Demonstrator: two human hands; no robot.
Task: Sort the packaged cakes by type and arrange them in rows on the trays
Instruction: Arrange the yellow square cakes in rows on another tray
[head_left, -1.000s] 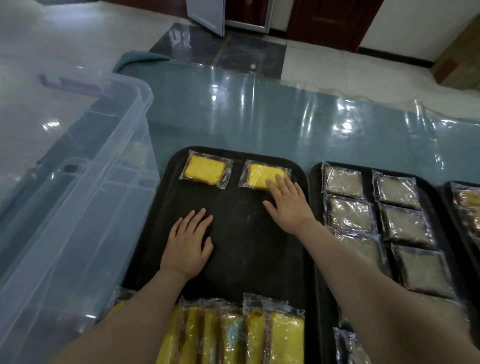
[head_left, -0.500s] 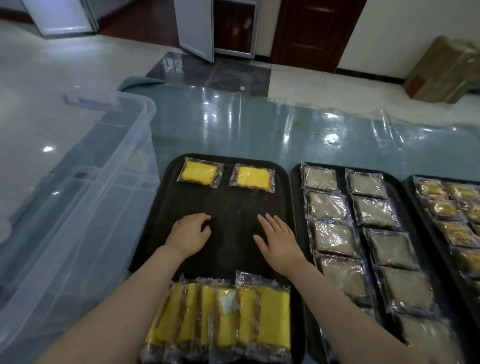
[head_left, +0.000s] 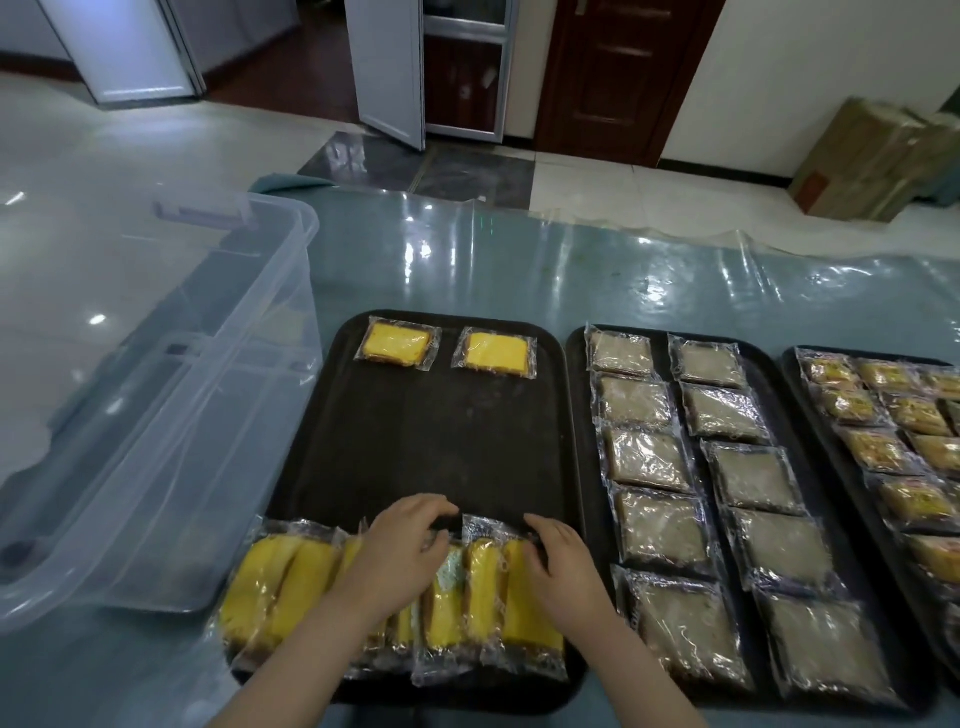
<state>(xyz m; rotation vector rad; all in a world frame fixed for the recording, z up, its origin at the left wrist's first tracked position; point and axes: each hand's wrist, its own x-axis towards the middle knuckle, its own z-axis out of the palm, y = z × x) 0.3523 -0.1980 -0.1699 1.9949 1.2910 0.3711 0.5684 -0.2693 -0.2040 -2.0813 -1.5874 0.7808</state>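
yellow packaged cakes (head_left: 291, 597) are standing on edge in a row at the near end of the black tray (head_left: 441, 447). the left hand (head_left: 400, 551) and the right hand (head_left: 558, 564) are resting on this row, and their fingers are curling around the wrapper tops, gripping them. two more yellow cakes (head_left: 397, 340) are lying flat at the far end. to the right, grey cakes (head_left: 644, 457) are filling a second tray (head_left: 576, 415). a clear plastic bin (head_left: 130, 415) is sitting on the worktop (head_left: 493, 270) to the left.
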